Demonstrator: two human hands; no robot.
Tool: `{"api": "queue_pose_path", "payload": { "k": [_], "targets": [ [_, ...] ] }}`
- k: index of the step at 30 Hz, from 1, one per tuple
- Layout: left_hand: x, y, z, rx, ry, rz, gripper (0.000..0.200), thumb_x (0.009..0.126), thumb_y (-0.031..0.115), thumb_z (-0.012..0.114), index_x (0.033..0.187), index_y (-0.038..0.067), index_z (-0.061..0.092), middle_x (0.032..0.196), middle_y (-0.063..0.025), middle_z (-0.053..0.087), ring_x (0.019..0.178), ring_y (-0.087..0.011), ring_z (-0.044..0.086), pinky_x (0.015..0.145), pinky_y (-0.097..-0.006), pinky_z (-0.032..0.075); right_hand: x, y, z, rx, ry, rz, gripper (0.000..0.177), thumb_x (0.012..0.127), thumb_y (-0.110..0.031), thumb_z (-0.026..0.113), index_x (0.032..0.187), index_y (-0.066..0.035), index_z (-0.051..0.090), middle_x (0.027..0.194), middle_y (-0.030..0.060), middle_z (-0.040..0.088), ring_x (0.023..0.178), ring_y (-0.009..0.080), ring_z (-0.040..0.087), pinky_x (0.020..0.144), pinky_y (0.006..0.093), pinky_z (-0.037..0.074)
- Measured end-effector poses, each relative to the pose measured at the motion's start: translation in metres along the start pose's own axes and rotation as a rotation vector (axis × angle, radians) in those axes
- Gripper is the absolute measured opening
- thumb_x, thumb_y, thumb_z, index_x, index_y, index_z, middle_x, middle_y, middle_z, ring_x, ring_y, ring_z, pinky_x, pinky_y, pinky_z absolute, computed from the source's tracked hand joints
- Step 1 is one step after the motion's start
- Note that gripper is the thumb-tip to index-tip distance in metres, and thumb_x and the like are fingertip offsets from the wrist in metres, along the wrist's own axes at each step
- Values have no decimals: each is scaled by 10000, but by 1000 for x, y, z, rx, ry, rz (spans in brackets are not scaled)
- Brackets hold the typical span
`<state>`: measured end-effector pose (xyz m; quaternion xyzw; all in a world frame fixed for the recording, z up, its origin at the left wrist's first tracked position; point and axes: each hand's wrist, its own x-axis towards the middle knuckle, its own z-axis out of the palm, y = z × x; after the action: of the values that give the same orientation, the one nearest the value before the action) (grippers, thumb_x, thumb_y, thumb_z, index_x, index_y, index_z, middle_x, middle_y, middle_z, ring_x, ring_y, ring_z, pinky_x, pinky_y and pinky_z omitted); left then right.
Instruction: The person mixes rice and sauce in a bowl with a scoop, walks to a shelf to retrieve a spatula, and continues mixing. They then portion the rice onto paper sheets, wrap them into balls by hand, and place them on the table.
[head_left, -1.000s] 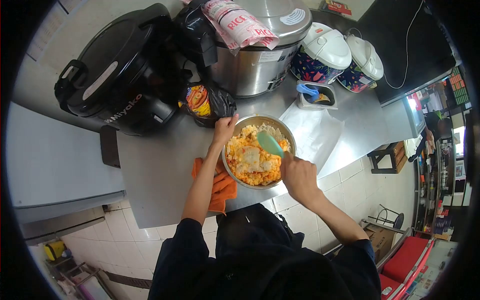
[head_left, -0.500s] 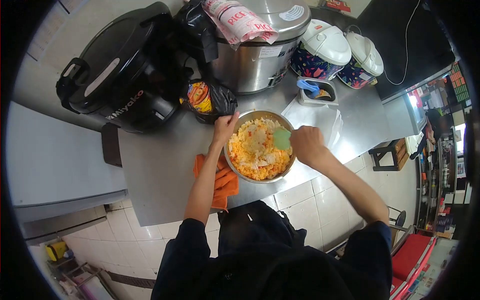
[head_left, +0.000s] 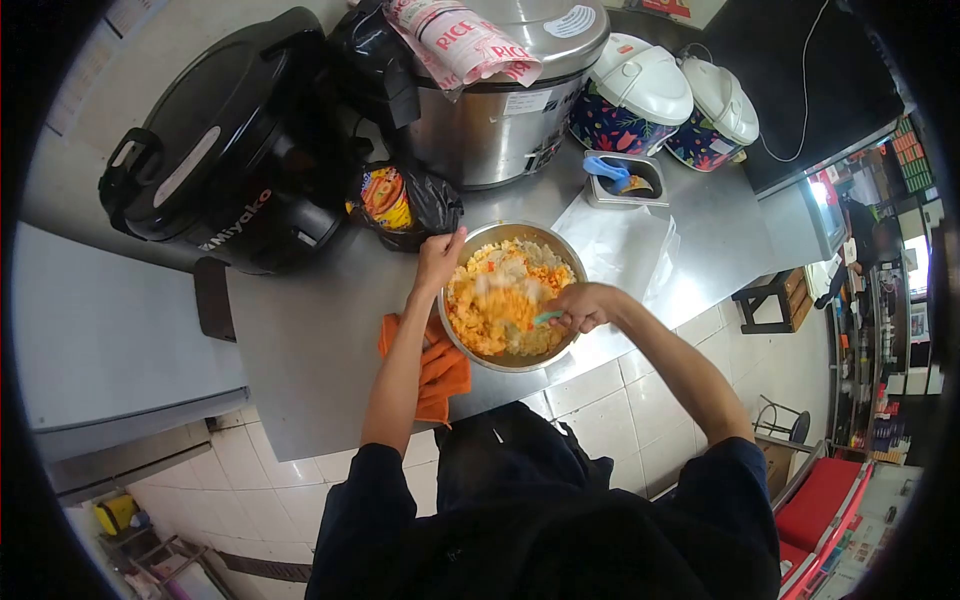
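1. Fingers (head_left: 570, 322) of the right hand (head_left: 590, 303) are wrapped around a green utensil (head_left: 547, 317), most of which is hidden by the hand and blurred rice.
2. Left hand (head_left: 437, 262) is clamped on the left rim of the steel bowl (head_left: 520, 363), with its thumb at the edge.
3. The bowl rests on the metal surface (head_left: 305, 370), near its front edge. It contains orange and white rice (head_left: 490, 310), blurred at the centre.
4. An orange cloth (head_left: 445, 372) lies just left of the bowl, partly under the left forearm.
5. A black plastic bag (head_left: 437, 205) stands just behind the left hand.
6. White paper (head_left: 625, 245) lies right of the bowl. Behind it sits a metal container (head_left: 627, 198) holding a blue utensil (head_left: 603, 170).
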<state>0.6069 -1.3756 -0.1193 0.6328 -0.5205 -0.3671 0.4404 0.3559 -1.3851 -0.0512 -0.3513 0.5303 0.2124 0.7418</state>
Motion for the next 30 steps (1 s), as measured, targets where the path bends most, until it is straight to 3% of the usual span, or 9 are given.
{"api": "queue_pose_path", "payload": {
  "k": [4, 9, 10, 11, 13, 14, 17, 25, 30],
  "targets": [
    [3, -9, 2, -28, -47, -57, 493, 880, 372, 471, 639, -57, 484, 478, -83, 344, 472, -91, 325, 445, -318, 309, -19, -20, -26, 119, -153, 50, 320, 896, -310, 435, 728, -42, 478, 559, -31, 433, 350, 10, 260, 283, 158, 177],
    [4, -12, 2, 4, -28, -13, 503, 883, 373, 466, 609, -47, 435, 485, -58, 311, 473, -100, 301, 441, -319, 291, -74, -47, -16, -106, 58, 31, 322, 898, -306, 429, 732, -33, 469, 622, -34, 440, 354, -5, 247, 287, 139, 147],
    [4, -11, 2, 4, -27, -13, 503, 883, 373, 466, 609, -47, 435, 485, -58, 311, 473, -100, 301, 441, -319, 291, -83, -53, -15, -188, 67, 22, 280, 864, -244, 469, 725, -2, 493, 609, 11, 475, 354, 76, 355, 284, 216, 266],
    [3, -10, 2, -1, -26, -15, 500, 882, 371, 469, 609, -47, 436, 483, -56, 307, 474, -97, 298, 441, -319, 290, -94, -56, -7, -189, 67, 22, 280, 864, -244, 469, 725, -2, 493, 609, 11, 475, 354, 76, 355, 284, 216, 266],
    [4, -11, 2, -3, -26, -17, 497, 881, 368, 472, 608, -46, 437, 481, -54, 303, 476, -95, 296, 441, -319, 290, -107, -57, 17, -1084, 390, -378, 177, 799, -134, 485, 741, 28, 526, 638, 107, 545, 474, 220, 520, 400, 323, 427],
    [4, -14, 3, -18, -21, -17, 496, 876, 367, 481, 609, -48, 439, 478, -56, 302, 476, -91, 292, 439, -319, 289, -92, -48, 18, -1226, 509, -512, 158, 729, -70, 491, 820, 33, 569, 772, 194, 588, 713, 333, 595, 603, 386, 501],
    [2, -7, 3, -16, -6, -26, 495, 867, 366, 499, 610, -52, 438, 478, -61, 294, 478, -85, 284, 435, -317, 284, -31, -28, 54, -1160, 888, -175, 173, 752, -93, 517, 832, 12, 629, 819, 171, 624, 852, 285, 618, 684, 362, 516],
    [-11, 2, 3, 73, 86, -14, 500, 856, 363, 519, 611, -61, 420, 500, -62, 263, 496, -78, 275, 434, -308, 269, -13, 21, 103, -1219, 776, -186, 166, 755, -123, 514, 817, -59, 654, 825, 140, 639, 815, 275, 627, 644, 364, 511],
    [-21, -4, 6, -3, 118, -40, 488, 872, 347, 498, 601, -46, 392, 507, -60, 241, 491, -89, 253, 439, -320, 260, -95, -12, 91, -1320, 1084, -148, 81, 702, -119, 590, 718, -130, 669, 726, 55, 646, 710, 174, 636, 532, 265, 467]
  ]
}}
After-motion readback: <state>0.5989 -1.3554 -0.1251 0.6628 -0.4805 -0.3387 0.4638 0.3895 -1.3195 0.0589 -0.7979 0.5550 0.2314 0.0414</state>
